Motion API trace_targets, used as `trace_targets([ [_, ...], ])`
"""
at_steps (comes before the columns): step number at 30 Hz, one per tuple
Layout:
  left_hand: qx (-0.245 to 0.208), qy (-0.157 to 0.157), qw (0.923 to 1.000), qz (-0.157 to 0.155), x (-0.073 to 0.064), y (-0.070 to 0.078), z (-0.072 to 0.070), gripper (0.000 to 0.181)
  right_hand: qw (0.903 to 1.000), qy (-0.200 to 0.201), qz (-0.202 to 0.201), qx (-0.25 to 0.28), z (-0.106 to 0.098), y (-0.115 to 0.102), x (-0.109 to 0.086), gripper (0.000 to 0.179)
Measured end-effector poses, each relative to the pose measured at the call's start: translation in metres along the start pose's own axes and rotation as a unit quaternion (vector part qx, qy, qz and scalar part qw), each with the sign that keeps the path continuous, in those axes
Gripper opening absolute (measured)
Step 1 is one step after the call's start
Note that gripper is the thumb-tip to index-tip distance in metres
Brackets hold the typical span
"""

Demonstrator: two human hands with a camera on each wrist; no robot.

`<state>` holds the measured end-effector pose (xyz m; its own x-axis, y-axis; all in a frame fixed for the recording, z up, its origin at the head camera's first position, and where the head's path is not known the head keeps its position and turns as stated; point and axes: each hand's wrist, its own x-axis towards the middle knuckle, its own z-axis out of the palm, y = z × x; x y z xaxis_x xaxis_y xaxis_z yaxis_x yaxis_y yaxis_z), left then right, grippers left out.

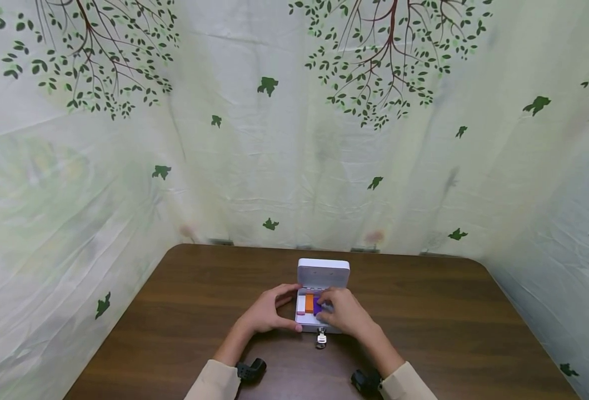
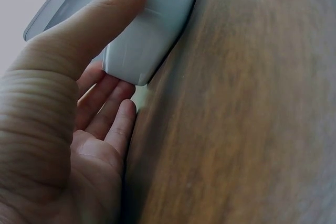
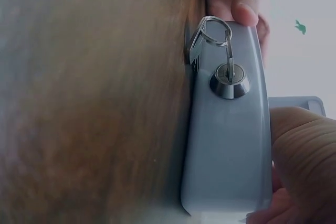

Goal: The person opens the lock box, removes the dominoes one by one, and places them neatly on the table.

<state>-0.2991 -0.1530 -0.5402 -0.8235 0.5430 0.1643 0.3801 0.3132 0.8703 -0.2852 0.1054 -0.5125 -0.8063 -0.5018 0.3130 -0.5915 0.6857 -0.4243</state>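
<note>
A small white cash box (image 1: 307,328) stands on the table with its lid (image 1: 323,273) raised. Inside, a white block (image 1: 301,303), an orange block (image 1: 309,304) and a purple block (image 1: 317,305) sit side by side. My left hand (image 1: 266,312) holds the box's left end, thumb at the front corner and fingers at the back. My right hand (image 1: 347,312) reaches into the box and pinches the purple block between thumb and fingers; its fingertips partly cover the block. A key stands in the front lock (image 3: 230,83), with a key ring (image 3: 214,31) hanging from it.
The brown wooden table (image 1: 424,333) runs out to both sides of the box. Behind it hangs a pale curtain (image 1: 319,166) printed with leaves and branches. Black wrist cameras sit on both wrists, low over the table.
</note>
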Motion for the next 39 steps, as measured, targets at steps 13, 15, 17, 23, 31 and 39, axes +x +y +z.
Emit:
trace_targets([
  [13, -0.002, -0.001, 1.0000, -0.008, -0.0021, 0.0007, 0.0008, 0.091, 0.9994, -0.020, 0.022, 0.019, 0.0001, 0.0004, 0.0005, 0.032],
  [15, 0.000, -0.001, 0.9999, -0.011, -0.0020, 0.0016, -0.0001, 0.090, 0.9992, -0.019, 0.026, 0.023, -0.0001, 0.0001, 0.0009, 0.037],
  [17, 0.004, -0.001, 0.9999, -0.013, -0.0016, 0.0024, -0.0006, 0.090, 0.9992, -0.020, 0.026, 0.024, -0.0010, 0.0000, 0.0009, 0.040],
  [23, 0.008, 0.000, 0.9999, -0.013, -0.0017, 0.0033, -0.0012, 0.090, 0.9993, -0.024, 0.015, 0.026, -0.0037, 0.0007, 0.0006, 0.043],
  [31, 0.007, 0.000, 0.9999, -0.009, -0.0013, 0.0009, -0.0003, 0.090, 0.9993, -0.019, 0.012, 0.029, -0.0046, 0.0015, -0.0018, 0.042],
  [39, 0.002, 0.000, 1.0000, 0.001, -0.0016, -0.0009, -0.0012, 0.090, 0.9988, -0.007, 0.027, 0.040, -0.0084, 0.0002, -0.0033, 0.043],
])
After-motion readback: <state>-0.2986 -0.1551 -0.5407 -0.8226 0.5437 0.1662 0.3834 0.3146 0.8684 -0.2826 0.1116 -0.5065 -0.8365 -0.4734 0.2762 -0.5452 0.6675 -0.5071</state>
